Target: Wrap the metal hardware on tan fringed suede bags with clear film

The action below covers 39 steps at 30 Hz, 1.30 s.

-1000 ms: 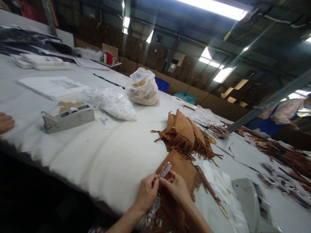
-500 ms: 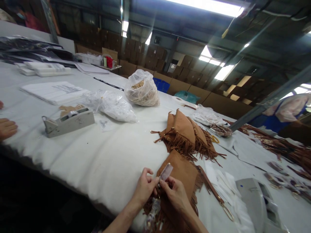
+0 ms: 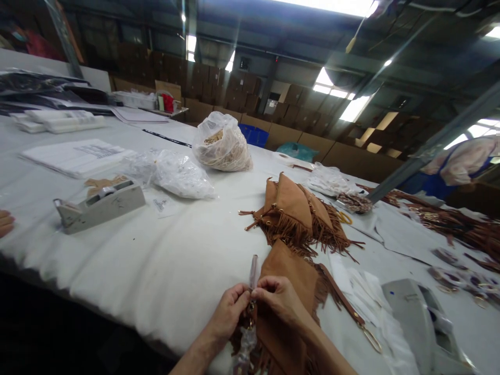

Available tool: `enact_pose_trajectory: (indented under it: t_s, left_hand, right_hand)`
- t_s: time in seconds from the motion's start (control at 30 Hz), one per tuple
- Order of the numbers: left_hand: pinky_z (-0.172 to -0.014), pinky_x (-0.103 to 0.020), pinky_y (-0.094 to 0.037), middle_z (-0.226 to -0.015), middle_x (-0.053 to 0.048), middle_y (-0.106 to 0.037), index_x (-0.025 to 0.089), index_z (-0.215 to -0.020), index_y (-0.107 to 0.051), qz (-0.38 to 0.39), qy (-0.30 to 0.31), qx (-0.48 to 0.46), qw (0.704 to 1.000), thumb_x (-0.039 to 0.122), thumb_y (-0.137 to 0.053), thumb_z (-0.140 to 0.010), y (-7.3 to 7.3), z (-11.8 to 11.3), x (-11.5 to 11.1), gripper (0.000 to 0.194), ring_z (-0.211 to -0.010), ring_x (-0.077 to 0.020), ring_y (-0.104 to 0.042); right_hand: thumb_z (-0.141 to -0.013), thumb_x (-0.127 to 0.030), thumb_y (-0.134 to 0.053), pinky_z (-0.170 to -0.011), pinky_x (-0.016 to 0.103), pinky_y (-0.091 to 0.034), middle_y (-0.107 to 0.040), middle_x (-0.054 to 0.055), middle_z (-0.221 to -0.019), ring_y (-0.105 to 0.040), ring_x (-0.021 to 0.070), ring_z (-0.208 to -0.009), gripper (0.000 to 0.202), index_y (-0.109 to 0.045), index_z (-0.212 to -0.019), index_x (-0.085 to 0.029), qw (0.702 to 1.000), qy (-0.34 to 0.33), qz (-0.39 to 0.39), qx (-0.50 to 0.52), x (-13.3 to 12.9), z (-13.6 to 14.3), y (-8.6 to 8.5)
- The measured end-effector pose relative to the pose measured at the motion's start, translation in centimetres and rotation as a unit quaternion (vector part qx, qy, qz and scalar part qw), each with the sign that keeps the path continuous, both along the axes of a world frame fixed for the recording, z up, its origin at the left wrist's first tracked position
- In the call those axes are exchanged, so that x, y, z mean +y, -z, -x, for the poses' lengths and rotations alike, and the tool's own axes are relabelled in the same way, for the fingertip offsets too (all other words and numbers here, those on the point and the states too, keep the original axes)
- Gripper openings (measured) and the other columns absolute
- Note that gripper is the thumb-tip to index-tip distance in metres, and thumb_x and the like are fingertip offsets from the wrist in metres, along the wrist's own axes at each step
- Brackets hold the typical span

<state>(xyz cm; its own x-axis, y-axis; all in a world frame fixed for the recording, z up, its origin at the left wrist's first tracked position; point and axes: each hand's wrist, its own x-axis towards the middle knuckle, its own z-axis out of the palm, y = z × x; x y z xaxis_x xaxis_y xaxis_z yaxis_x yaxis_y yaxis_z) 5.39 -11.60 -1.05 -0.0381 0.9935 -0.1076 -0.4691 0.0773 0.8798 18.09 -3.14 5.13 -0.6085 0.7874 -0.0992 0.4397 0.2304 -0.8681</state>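
Note:
Low in the middle, my left hand point(image 3: 233, 308) and my right hand point(image 3: 276, 297) meet, fingers pinched on a strap with gold hardware point(image 3: 251, 312). A narrow translucent strip point(image 3: 253, 271) stands up between the fingertips. Clear plastic wrap point(image 3: 245, 346) surrounds the strap's lower part. Beneath the hands lies a brown fringed bag point(image 3: 287, 268). Its strap with a gold clip point(image 3: 346, 304) extends to the right. Just beyond, more brown fringed bags point(image 3: 292, 203) are piled.
Tape dispensers stand at left point(image 3: 103, 207) and lower right point(image 3: 420, 323). Behind are plastic bags point(image 3: 182, 174), a filled bag point(image 3: 224, 146) and yellow-handled scissors point(image 3: 344, 217). Another person's hand point(image 3: 5, 223) shows at the left edge; a person in a blue apron point(image 3: 449, 174) is at right.
The translucent strip has turned from slanted and broad to upright and narrow. My right hand has closed in toward my left. The other person's hand at the left edge shows less.

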Motion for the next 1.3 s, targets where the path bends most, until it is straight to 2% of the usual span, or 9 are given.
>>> enact_pose_trajectory:
  t_s: [0.07,0.17,0.27,0.43,0.67,0.93,1.1,1.2,1.3]
  left_hand:
    - [-0.055,-0.022,-0.034,-0.059,0.005,-0.042,0.017,-0.078,-0.052,-0.005,-0.030,-0.014,0.999,0.052,-0.052,-0.081,0.2,-0.2,0.2,0.035,-0.054,-0.0092,-0.039]
    - [-0.059,-0.024,-0.037,-0.063,0.003,-0.046,0.018,-0.076,-0.051,-0.005,-0.103,0.045,0.994,0.052,-0.045,-0.085,0.5,-0.5,0.3,0.035,-0.060,-0.0115,-0.044]
    - [-0.063,-0.025,-0.039,-0.068,0.001,-0.050,0.019,-0.077,-0.052,0.003,-0.167,0.177,0.970,0.047,-0.041,-0.088,0.6,-0.8,0.2,0.032,-0.066,-0.0137,-0.048]
    - [-0.070,-0.028,-0.042,-0.078,-0.003,-0.055,0.019,-0.081,-0.055,-0.032,-0.234,0.317,0.919,0.033,-0.036,-0.091,0.1,-1.4,-0.5,0.025,-0.075,-0.0171,-0.054]
    - [-0.070,-0.029,-0.040,-0.077,-0.003,-0.053,0.020,-0.075,-0.053,-0.067,-0.221,0.388,0.893,0.024,-0.030,-0.091,0.1,-1.2,-0.7,0.028,-0.074,-0.0171,-0.053]
    - [-0.059,-0.026,-0.042,-0.065,-0.001,-0.062,0.017,-0.076,-0.060,0.069,-0.187,0.309,0.930,0.038,-0.053,-0.082,-0.4,0.5,-0.5,0.024,-0.060,-0.0160,-0.056]
    - [-0.084,-0.027,-0.047,-0.093,-0.005,-0.070,0.016,-0.093,-0.069,-0.070,-0.066,0.234,0.967,0.030,-0.057,-0.079,-1.9,2.7,0.6,0.023,-0.088,-0.0186,-0.062]
    - [-0.079,-0.028,-0.049,-0.080,-0.004,-0.071,0.016,-0.080,-0.072,-0.045,-0.133,0.253,0.957,0.028,-0.056,-0.079,-1.4,2.4,1.1,0.020,-0.082,-0.0198,-0.064]
    - [-0.078,-0.031,-0.050,-0.082,-0.005,-0.071,0.017,-0.082,-0.070,-0.041,-0.221,0.348,0.910,0.025,-0.050,-0.082,0.0,1.5,0.8,0.022,-0.080,-0.0195,-0.064]
  right_hand:
    - [-0.075,-0.035,-0.061,-0.057,0.023,-0.042,-0.065,0.001,-0.062,-0.056,0.0150,-0.059,0.021,-0.068,-0.065,-0.018,0.997,-0.009,-0.069,-0.025,1.2,-0.2,-1.0]
    - [-0.077,-0.034,-0.058,-0.073,0.029,-0.047,-0.072,0.006,-0.082,-0.064,0.0218,-0.077,0.020,-0.071,-0.080,-0.020,0.975,0.125,-0.181,-0.041,1.4,-0.9,-1.9]
    - [-0.077,-0.035,-0.057,-0.078,0.032,-0.049,-0.072,0.009,-0.092,-0.066,0.0254,-0.083,0.030,-0.070,-0.098,-0.018,0.959,0.217,-0.177,-0.050,-1.3,-0.9,-1.6]
    - [-0.081,-0.034,-0.053,-0.074,0.027,-0.051,-0.073,0.008,-0.092,-0.067,0.0226,-0.082,0.036,-0.064,-0.110,-0.015,0.982,0.168,-0.091,0.002,-5.6,1.5,0.2]
    - [-0.081,-0.037,-0.058,-0.073,0.027,-0.050,-0.070,0.007,-0.086,-0.064,0.0212,-0.079,0.029,-0.066,-0.095,-0.013,0.986,0.131,-0.006,0.101,-4.4,2.2,1.6]
    - [-0.080,-0.039,-0.060,-0.068,0.024,-0.047,-0.066,0.003,-0.079,-0.059,0.0179,-0.073,0.029,-0.063,-0.096,-0.015,0.975,0.165,-0.027,0.145,-5.0,2.2,2.8]
    - [-0.079,-0.035,-0.059,-0.069,0.025,-0.047,-0.066,0.003,-0.081,-0.060,0.0177,-0.074,0.023,-0.063,-0.090,-0.015,0.982,0.114,-0.008,0.152,-3.5,2.5,2.0]
    - [-0.075,-0.035,-0.062,-0.054,0.022,-0.042,-0.060,0.000,-0.065,-0.053,0.0139,-0.058,0.022,-0.062,-0.081,-0.014,0.980,0.164,-0.037,0.109,-2.9,3.2,2.1]
    - [-0.073,-0.036,-0.062,-0.049,0.021,-0.038,-0.057,-0.002,-0.058,-0.050,0.0131,-0.053,0.022,-0.063,-0.078,-0.014,0.972,0.211,-0.047,0.092,-3.2,4.4,3.0]
